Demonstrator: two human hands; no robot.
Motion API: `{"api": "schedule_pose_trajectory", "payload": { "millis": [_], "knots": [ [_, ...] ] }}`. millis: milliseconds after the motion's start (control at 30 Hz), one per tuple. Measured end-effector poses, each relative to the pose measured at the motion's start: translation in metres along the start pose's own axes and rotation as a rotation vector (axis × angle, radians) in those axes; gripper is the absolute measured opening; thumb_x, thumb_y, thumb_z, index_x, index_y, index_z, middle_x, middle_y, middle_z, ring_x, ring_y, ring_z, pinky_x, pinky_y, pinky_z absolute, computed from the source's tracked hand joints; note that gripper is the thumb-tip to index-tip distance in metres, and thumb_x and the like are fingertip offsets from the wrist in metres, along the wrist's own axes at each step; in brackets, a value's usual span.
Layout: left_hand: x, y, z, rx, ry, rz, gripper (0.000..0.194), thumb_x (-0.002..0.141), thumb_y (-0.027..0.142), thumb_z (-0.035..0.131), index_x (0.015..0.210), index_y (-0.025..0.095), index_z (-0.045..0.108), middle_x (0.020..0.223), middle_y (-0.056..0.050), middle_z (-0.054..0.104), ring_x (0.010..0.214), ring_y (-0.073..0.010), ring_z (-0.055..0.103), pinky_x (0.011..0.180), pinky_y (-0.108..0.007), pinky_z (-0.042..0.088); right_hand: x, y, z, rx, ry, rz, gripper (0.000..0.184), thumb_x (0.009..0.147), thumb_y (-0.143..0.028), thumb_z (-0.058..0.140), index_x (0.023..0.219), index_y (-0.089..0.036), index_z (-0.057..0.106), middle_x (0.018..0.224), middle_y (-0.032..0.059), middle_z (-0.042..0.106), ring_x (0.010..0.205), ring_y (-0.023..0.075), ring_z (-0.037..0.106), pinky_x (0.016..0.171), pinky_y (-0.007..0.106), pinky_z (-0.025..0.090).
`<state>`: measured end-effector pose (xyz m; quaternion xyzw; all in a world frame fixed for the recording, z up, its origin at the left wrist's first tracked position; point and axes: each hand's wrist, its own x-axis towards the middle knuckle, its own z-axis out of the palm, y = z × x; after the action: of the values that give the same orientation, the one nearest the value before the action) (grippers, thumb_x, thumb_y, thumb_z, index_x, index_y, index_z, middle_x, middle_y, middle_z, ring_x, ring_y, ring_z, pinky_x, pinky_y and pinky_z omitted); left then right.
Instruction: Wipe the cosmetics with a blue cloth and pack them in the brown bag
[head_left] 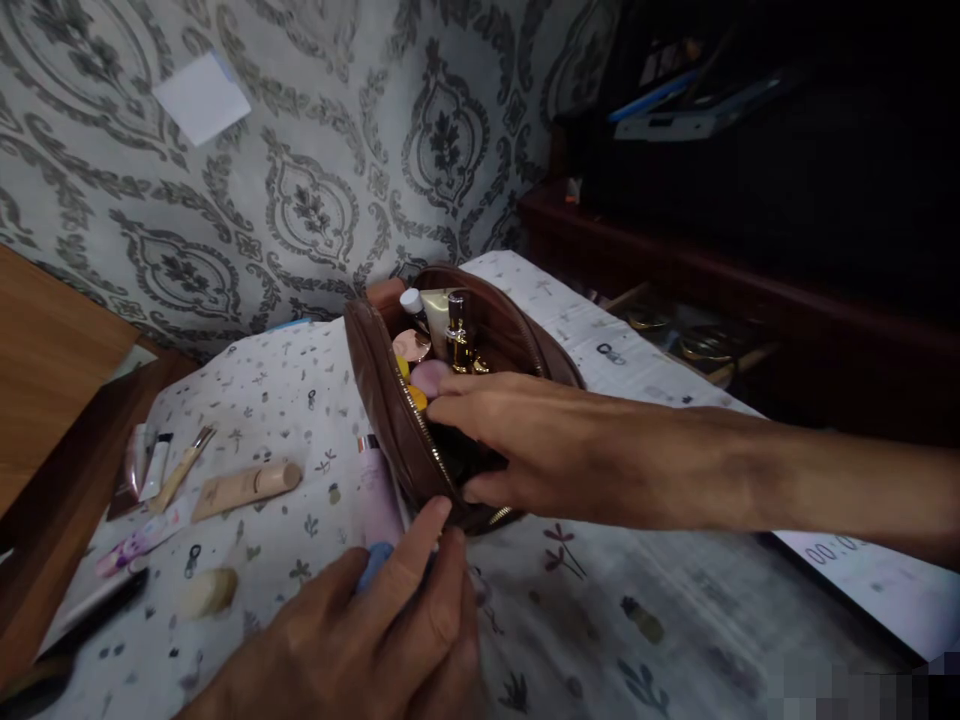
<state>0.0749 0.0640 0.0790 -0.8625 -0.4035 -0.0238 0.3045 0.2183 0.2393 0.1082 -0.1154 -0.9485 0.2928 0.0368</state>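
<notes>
A brown zip-up cosmetic bag [382, 400] lies with its mouth open on the patterned cloth. My right hand [517, 425] reaches over it from the right, thumb and fingers apart, fingertips inside by a pink round item [430, 378] and a yellow item [417, 398]. Nothing shows in its grasp. My left hand [390, 630] is at the bag's near edge, index fingertip against the rim. A small blue thing [375, 565] shows between its thumb and curled fingers. Beyond it lies a lilac tube [381, 495]. The bag also holds a gold-and-dark lipstick [460, 330] and a rose-gold compact [412, 346].
On the left of the cloth [262, 400] lie a beige tube [247, 488], a small round jar [210, 592], a purple-patterned tube [135, 550] and a black item [97, 615]. A lit screen [877, 590] is at right. Behind stand a papered wall [315, 200] and dark furniture with an open drawer [697, 345].
</notes>
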Motion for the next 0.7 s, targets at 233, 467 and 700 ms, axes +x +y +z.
{"api": "schedule_pose_trajectory", "payload": {
  "millis": [233,467,700],
  "knots": [
    [-0.008,0.007,-0.004,-0.024,-0.007,-0.039,0.031,0.096,0.017,0.041,0.095,0.019,0.071,0.108,0.000,0.073,0.110,-0.0197,0.062,0.064,-0.026,0.047,-0.009,0.002,-0.006,0.014,0.001,-0.007,0.027,0.085,-0.020,0.053,0.109,-0.016,0.064,0.092,0.0063,0.065,0.085,0.0190,0.062,0.076,0.030,0.050],
    [-0.022,0.024,0.005,-0.113,0.028,-0.126,0.031,0.093,0.015,0.041,0.098,0.016,0.072,0.110,-0.004,0.072,0.107,-0.0231,0.062,0.065,-0.030,0.048,-0.007,0.009,0.001,0.012,0.077,-0.103,0.026,0.084,-0.015,0.048,0.104,-0.020,0.063,0.073,0.0003,0.061,0.066,0.0153,0.058,0.065,0.027,0.046],
    [-0.028,0.030,0.007,-0.192,0.011,-0.185,0.030,0.094,0.016,0.040,0.098,0.012,0.069,0.105,-0.007,0.073,0.096,-0.0244,0.066,0.059,-0.031,0.051,-0.004,0.012,0.004,-0.015,0.101,-0.121,0.026,0.083,-0.014,0.047,0.101,-0.020,0.065,0.079,0.0012,0.065,0.070,0.0149,0.059,0.066,0.026,0.044]
  ]
}}
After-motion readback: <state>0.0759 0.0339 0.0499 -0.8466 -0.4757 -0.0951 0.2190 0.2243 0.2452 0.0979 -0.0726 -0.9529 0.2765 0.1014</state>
